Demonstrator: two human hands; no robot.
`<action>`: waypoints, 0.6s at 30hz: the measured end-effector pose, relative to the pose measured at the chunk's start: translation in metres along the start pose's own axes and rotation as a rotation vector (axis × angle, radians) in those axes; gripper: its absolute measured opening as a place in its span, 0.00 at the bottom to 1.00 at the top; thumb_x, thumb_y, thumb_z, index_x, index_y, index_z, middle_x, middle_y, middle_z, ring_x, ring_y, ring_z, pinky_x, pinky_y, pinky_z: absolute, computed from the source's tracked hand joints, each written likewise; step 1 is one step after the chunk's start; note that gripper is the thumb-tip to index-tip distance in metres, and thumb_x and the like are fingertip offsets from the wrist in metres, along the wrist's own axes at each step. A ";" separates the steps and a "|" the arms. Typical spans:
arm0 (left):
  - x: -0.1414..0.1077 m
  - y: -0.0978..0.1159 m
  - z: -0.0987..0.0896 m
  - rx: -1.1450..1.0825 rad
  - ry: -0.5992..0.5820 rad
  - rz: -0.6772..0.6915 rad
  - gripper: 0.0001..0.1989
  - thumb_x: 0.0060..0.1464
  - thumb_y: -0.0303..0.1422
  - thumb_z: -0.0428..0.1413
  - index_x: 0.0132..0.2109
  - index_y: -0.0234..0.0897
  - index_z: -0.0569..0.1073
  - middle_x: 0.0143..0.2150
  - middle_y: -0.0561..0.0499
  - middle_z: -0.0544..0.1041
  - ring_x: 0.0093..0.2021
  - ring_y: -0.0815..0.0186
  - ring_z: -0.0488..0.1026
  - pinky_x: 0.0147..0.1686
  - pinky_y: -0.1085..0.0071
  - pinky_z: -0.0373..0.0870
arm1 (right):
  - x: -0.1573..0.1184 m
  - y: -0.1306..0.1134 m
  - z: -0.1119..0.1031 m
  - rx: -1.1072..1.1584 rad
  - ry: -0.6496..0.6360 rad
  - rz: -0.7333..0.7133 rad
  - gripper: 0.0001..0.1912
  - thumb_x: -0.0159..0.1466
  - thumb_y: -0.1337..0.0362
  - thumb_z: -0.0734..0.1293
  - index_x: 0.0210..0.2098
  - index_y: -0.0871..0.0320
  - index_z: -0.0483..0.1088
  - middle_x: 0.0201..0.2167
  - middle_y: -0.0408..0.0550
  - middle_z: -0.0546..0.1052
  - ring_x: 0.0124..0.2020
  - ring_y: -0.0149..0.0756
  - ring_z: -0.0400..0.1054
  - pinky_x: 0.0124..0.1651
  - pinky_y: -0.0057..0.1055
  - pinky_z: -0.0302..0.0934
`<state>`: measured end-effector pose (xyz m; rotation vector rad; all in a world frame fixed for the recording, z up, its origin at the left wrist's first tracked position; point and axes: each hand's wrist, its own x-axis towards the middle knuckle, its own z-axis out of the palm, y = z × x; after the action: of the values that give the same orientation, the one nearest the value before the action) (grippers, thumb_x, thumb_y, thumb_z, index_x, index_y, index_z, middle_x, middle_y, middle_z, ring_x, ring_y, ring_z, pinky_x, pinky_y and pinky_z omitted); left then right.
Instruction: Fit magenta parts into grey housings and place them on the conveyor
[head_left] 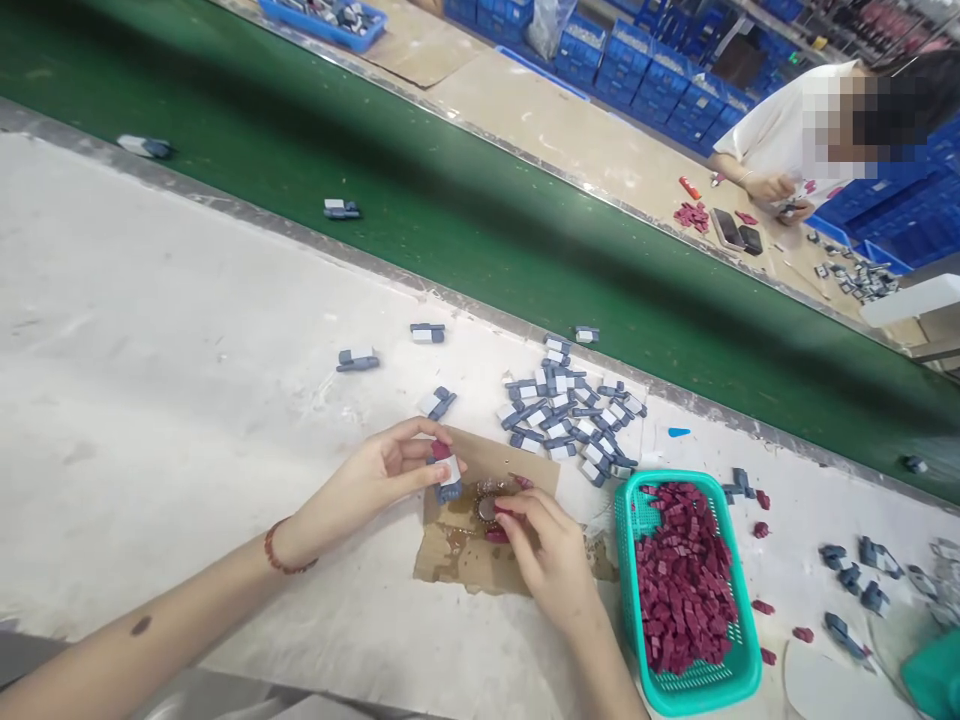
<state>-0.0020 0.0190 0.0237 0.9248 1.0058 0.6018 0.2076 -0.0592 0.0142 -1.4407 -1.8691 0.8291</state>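
Note:
My left hand (401, 462) is closed on a small grey-and-white plastic part (448, 478), which has a maroon piece (440, 449) at its upper end. Thumb and fingertips of my right hand (546, 545) pinch a small maroon piece (500, 507), partly hidden by the fingers. That piece is at a small round dish (486, 508) on a stained sheet of cardboard (465, 560); whether it touches the dish I cannot tell. Another maroon piece (495, 536) lies on the cardboard below the dish. A pile of grey-and-white parts (559, 410) lies beyond my hands.
Right of my right hand stands a green basket (624, 590) full of maroon pieces. Loose grey parts (851, 575) lie farther right. A green conveyor belt (450, 240) runs diagonally beyond the white table (187, 330). Across it, a person (787, 130) handles small parts.

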 end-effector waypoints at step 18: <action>-0.003 -0.017 0.008 -0.060 -0.040 0.003 0.16 0.40 0.33 0.68 0.36 0.37 0.71 0.36 0.50 0.76 0.34 0.66 0.72 0.31 0.73 0.70 | 0.000 -0.006 0.003 0.625 0.316 0.400 0.04 0.58 0.63 0.70 0.32 0.56 0.76 0.22 0.43 0.77 0.22 0.32 0.70 0.24 0.27 0.66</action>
<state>0.0037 0.0053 0.0118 0.8827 0.9458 0.6102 0.2013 -0.0605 0.0174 -1.4330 -0.9703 1.1641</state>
